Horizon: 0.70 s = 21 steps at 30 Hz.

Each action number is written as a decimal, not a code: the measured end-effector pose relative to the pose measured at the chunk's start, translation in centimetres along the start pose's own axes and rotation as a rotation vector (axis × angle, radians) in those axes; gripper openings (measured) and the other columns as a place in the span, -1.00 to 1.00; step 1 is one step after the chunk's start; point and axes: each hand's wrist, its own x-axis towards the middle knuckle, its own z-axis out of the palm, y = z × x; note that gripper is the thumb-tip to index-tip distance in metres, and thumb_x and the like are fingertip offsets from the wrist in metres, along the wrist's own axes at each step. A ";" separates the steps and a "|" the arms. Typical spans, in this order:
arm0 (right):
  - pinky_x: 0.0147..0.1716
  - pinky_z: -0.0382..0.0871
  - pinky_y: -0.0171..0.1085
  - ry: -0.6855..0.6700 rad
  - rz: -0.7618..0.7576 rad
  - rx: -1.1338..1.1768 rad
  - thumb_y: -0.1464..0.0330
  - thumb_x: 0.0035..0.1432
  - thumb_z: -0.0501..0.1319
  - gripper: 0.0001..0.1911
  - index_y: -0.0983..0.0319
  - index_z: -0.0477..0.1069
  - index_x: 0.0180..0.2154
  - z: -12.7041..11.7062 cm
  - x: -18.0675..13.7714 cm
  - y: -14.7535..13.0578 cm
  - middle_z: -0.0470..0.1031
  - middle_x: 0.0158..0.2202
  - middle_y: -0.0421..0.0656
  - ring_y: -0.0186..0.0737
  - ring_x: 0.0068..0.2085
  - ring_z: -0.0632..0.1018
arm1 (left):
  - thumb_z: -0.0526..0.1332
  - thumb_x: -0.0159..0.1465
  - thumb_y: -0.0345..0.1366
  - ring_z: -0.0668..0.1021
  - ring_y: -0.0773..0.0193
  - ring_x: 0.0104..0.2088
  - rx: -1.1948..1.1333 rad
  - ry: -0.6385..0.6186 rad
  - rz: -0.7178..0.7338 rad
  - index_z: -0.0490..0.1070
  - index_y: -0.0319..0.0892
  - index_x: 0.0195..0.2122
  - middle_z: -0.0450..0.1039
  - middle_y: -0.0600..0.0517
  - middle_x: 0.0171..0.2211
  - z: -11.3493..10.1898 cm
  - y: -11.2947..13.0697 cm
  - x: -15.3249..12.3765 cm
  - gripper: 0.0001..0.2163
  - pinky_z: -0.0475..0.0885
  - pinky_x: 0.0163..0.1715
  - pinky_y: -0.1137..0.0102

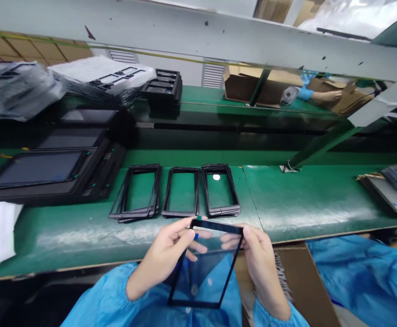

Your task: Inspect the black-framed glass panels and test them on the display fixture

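Note:
Both my hands hold a glass panel with a black border [207,268] over my lap, tilted toward me. My left hand [166,254] grips its left edge, thumb on top near a small blue tab, fingers behind the glass. My right hand [260,259] pinches the top right corner and right edge. Just beyond, on the green bench [287,200], lie three stacks of black rectangular frames: left stack [137,193], middle stack [181,191], right stack [220,190].
Black trays holding dark screens [48,170] sit at the left, bagged trays [96,77] behind them. More panels [392,188] lie at the right edge. A cardboard box [300,277] stands by my right knee. Another person's hand [324,95] rests on boxes across the line.

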 end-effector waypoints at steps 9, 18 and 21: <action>-0.45 0.60 -0.24 -0.016 -0.124 -0.193 0.07 0.30 0.30 -0.58 0.19 0.70 -0.46 0.7 -0.6 -2.0 0.71 -0.52 -0.12 -0.08 -0.51 0.70 | 0.26 0.41 0.05 0.76 0.00 -0.31 0.045 0.028 -0.032 0.58 -0.22 0.11 0.71 -0.27 -0.09 -0.2 0.1 -0.2 -0.54 0.66 -0.42 0.30; -0.43 0.59 -0.31 -0.174 -0.125 -0.256 0.11 0.19 0.41 -0.73 0.17 0.70 -0.36 2.3 0.5 -1.0 0.73 -0.48 -0.19 -0.20 -0.50 0.69 | 0.36 0.31 -0.24 0.73 0.02 -0.08 0.635 -0.164 0.201 0.44 0.14 0.32 0.71 0.01 -0.01 -0.1 0.7 -0.1 -0.47 0.60 0.05 0.19; -0.19 0.65 -0.23 -0.013 -0.187 -0.195 -0.01 0.37 0.20 -0.56 0.15 0.69 -0.09 0.1 0.9 -1.4 0.78 -0.20 -0.09 -0.15 -0.24 0.77 | 0.23 0.43 -0.18 0.72 0.13 -0.33 0.389 -0.054 0.066 0.41 -0.02 0.23 0.70 -0.05 -0.13 -0.7 0.4 0.0 -0.65 0.64 -0.36 0.33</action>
